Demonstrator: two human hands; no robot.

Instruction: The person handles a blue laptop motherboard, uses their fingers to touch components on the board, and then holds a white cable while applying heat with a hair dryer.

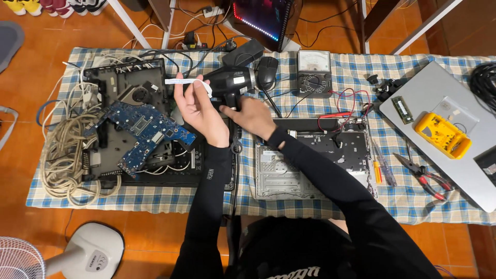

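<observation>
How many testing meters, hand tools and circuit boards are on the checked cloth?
Meters: 2, a grey dial meter and a yellow meter
Hand tools: 2, an orange screwdriver and red-handled pliers
Blue circuit boards: 1
Total: 5

We take this for a home turned repair bench; the work lies on a checked cloth (155, 199) spread over an orange tiled floor (31, 82), with shoes (51, 6) lined at the edge and a white fan base (90, 253) beside us; around it we see an analogue multimeter (314, 73), a yellow meter (443, 135), pliers (423, 175), a blue circuit board (142, 129), a coil of cable (64, 155) and a closed grey laptop (439, 88).
</observation>
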